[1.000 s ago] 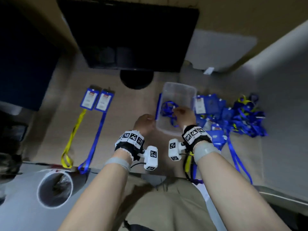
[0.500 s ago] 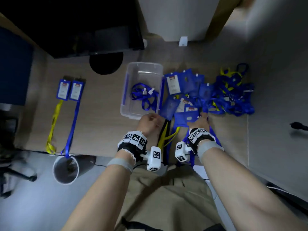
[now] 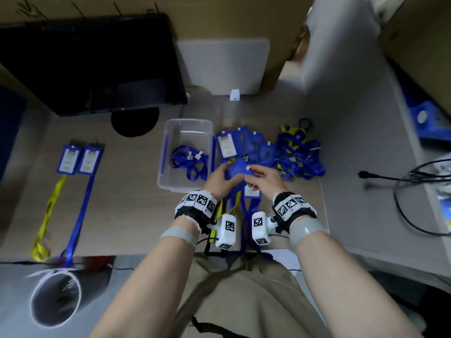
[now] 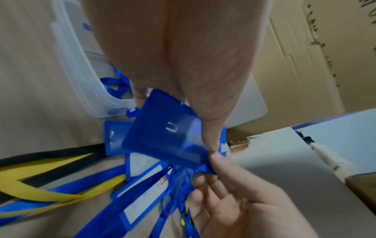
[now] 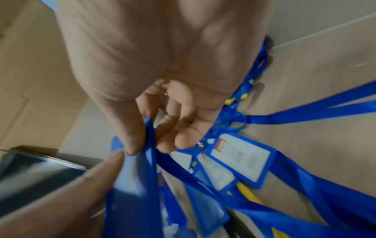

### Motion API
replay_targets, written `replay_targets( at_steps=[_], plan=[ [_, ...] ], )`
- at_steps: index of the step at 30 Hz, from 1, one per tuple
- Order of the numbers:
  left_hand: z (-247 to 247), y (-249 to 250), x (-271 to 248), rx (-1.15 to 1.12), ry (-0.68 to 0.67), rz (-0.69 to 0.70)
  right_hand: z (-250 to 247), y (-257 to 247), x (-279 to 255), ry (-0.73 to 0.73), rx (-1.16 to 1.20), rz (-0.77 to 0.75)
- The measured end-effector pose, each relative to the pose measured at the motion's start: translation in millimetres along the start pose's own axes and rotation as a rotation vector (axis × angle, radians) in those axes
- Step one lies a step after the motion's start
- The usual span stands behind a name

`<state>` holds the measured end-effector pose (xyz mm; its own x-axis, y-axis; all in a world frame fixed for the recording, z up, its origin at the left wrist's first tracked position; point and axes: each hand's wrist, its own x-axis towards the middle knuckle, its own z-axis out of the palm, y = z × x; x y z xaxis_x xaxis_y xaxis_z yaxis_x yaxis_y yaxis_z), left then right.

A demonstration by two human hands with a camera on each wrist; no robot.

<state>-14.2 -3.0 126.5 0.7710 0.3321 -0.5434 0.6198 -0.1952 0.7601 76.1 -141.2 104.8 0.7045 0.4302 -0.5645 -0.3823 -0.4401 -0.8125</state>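
Observation:
Both hands hold one empty blue badge holder (image 3: 236, 170) just above the desk, right of the clear plastic bin (image 3: 163, 152). My left hand (image 3: 227, 175) grips it with the thumb (image 4: 211, 128) along one edge and the fingers behind. My right hand (image 3: 253, 175) pinches its corner (image 4: 205, 167) between thumb and fingers. In the right wrist view the holder (image 5: 132, 185) shows edge-on under the right thumb (image 5: 130, 136). A loose blue lanyard (image 3: 189, 162) lies in the bin. Beneath and right of the hands lies a pile of blue holders and lanyards (image 3: 295, 154).
Two carded badges (image 3: 79, 160) with a yellow and a blue lanyard lie at the desk's left. A black monitor (image 3: 92, 64) stands at the back. A white-rimmed waste bin (image 3: 56, 301) sits below the desk edge, and black cables (image 3: 415, 191) lie at the right.
My right hand left the bin, where the lanyard now lies. Both hands moved to the pile and lifted one blue holder between them. The head view shifted.

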Motion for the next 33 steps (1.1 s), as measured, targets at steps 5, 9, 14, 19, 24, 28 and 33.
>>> replay_targets(
  at_steps=[5, 9, 14, 19, 24, 28, 33],
  plan=[
    [-32.1, -11.7, -15.3, -0.112, -0.089, 0.09, 24.7, -31.3, -31.3, 0.046, -0.019, -0.112],
    [-68.6, -27.0, -37.1, -0.202, -0.084, 0.089, 69.0, -41.6, -45.1, 0.117, -0.077, -0.215],
    [-124.4, -50.4, -52.3, -0.248, -0.076, 0.088, 131.2, -60.6, -56.5, 0.107, -0.04, -0.235],
    [-161.9, -71.0, -61.1, -0.316, -0.091, 0.136, 174.1, -76.4, -62.0, -0.064, 0.22, -0.078],
    [-186.1, -77.4, -67.9, -0.293, -0.121, 0.252, 188.1, -88.8, -71.3, -0.13, 0.213, -0.052],
    [-196.7, -73.5, -68.0, -0.207, -0.071, 0.307, 187.0, -95.4, -64.5, 0.016, 0.177, -0.136],
    [-199.4, -62.7, -63.1, -0.134, -0.077, 0.291, 176.2, -100.6, -59.5, 0.059, 0.249, -0.131]
  ],
)
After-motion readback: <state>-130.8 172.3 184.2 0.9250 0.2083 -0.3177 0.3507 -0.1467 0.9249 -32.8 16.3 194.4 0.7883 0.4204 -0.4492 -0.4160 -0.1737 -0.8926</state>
